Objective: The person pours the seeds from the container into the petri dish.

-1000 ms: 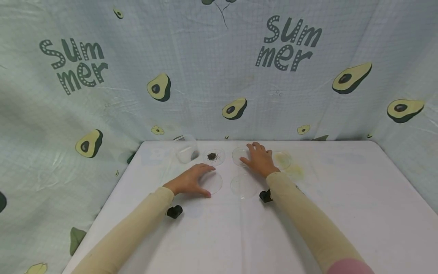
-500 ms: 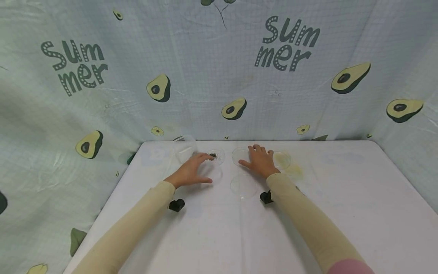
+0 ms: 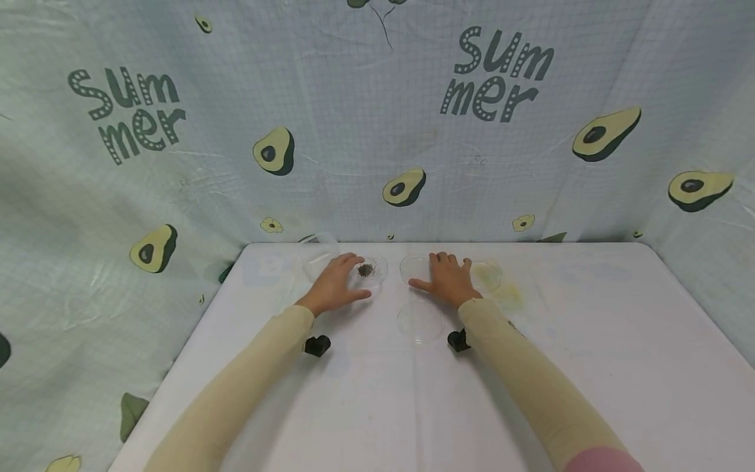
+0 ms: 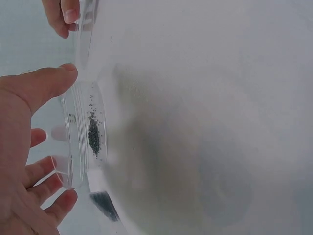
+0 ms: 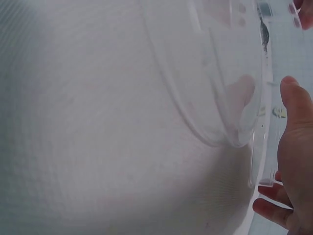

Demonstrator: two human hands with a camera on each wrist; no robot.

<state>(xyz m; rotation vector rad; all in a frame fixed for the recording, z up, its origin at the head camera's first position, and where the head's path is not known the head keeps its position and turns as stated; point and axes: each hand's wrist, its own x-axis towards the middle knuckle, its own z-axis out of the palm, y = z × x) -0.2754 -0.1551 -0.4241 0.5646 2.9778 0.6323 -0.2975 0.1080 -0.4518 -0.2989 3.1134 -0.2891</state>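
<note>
My left hand [image 3: 336, 284] holds a clear petri dish lid [image 4: 76, 137] by its rim, thumb on one side and fingers on the other. Right under or against the lid is a shallow clear petri dish [image 4: 102, 132] with a small heap of dark grains [image 3: 366, 269]; whether they touch I cannot tell. My right hand [image 3: 451, 280] lies spread beside another clear petri dish [image 3: 413, 267], its thumb near the rim. In the right wrist view, the fingertips are at that dish's edge, and no firm grip shows.
A clear round dish or lid [image 3: 420, 321] lies nearer me. Right of the right hand is a clear dish [image 3: 488, 275] beside a yellowish stain [image 3: 509, 296]. A clear cup [image 3: 318, 259] stands back left. A printed cloth [image 3: 354, 118] hangs behind the white table [image 3: 366, 406].
My left hand has lifted the clear lid from its spot nearer me and moved it away from me to the dish with the grains. The right hand has barely shifted.
</note>
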